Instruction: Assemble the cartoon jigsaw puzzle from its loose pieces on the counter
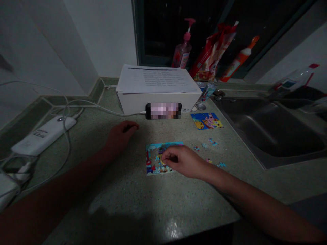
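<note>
The puzzle (154, 160) lies flat on the speckled stone counter (127, 190) under my right hand (185, 161), its long side running left to right. It is a thin cardboard rectangle with a bright cartoon print. My fingertips (163, 157) pinch together on it. My hand covers its right part, and dim light hides any piece I may hold. Loose pieces (212, 143) lie beyond my knuckles. My left hand (121, 134) rests in an empty loose fist.

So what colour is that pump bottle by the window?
The pump bottle is pink; the head view shows it.
</note>
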The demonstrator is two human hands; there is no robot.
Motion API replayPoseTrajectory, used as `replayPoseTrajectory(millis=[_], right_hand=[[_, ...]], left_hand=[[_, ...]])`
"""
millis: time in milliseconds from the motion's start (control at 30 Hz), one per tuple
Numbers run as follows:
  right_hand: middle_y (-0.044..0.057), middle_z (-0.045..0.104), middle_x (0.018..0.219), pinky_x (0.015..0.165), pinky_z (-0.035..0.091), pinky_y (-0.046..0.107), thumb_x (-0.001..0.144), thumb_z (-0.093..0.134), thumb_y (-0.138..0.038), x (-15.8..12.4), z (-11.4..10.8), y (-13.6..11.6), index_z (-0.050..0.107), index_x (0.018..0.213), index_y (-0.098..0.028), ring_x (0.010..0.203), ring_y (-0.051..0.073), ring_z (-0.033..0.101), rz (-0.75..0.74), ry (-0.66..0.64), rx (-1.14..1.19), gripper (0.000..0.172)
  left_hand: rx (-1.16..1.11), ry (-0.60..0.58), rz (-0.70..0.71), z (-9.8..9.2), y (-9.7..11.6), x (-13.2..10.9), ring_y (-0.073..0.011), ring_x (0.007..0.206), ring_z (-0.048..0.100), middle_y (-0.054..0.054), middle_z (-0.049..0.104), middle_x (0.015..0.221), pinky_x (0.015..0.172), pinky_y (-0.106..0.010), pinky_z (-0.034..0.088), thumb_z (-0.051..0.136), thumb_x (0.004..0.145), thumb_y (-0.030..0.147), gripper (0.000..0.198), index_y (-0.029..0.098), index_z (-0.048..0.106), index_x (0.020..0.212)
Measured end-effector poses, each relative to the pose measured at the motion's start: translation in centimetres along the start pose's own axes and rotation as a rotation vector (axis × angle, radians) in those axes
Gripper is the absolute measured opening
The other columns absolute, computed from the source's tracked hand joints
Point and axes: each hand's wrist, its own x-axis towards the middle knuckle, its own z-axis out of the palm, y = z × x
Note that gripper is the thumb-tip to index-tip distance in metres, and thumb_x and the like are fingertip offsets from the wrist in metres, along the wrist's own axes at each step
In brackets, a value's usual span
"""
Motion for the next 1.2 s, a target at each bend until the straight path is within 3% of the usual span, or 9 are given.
replayPoseTrajectory(millis=[500,833,1033,1200], right_hand=[[-0.002,0.074,0.082,0.071,0.047,0.03,0.096,0.071,-0.012,-0.2,-0.1,-0.2,0.076,0.092,-0.023,0.073,0.014,0.066,-0.044,0.025,-0.107,0.013],[0.002,0.076,0.098,0.082,0.052,0.033,0.104,0.067,-0.019,-1.0,-0.5,-0.1,0.079,0.099,-0.026,0.093,0.02,0.072,-0.143,-0.004,-0.285,0.015],[0.005,0.077,0.103,0.084,0.053,0.035,0.105,0.068,-0.019,-1.1,-0.4,-0.2,0.082,0.104,-0.025,0.095,0.021,0.073,-0.145,-0.015,-0.346,0.016],[0.004,0.076,0.104,0.079,0.054,0.034,0.107,0.063,-0.023,-1.3,-1.9,-0.2,0.08,0.106,-0.025,0.09,0.019,0.072,-0.168,0.058,-0.291,0.017]], left_hand=[[-0.015,-0.006,0.011,0.0,-0.1,0.1,-0.0303,0.104,0.078,-0.006,0.086,0.105,0.103,-0.048,0.06,0.064,0.087,0.046,0.025,0.027,0.079,0.095],[0.003,-0.002,-0.013,0.0,0.1,0.0,-0.0296,0.105,0.078,-0.005,0.086,0.105,0.104,-0.045,0.06,0.065,0.088,0.044,0.025,0.026,0.079,0.096],[-0.001,0.002,0.011,0.1,-0.1,0.0,-0.0311,0.105,0.078,-0.006,0.085,0.105,0.104,-0.049,0.06,0.064,0.088,0.044,0.024,0.027,0.079,0.094],[-0.002,-0.002,0.004,0.1,-0.1,0.1,-0.0318,0.107,0.079,-0.006,0.085,0.104,0.105,-0.049,0.06,0.064,0.088,0.044,0.021,0.029,0.079,0.092]])
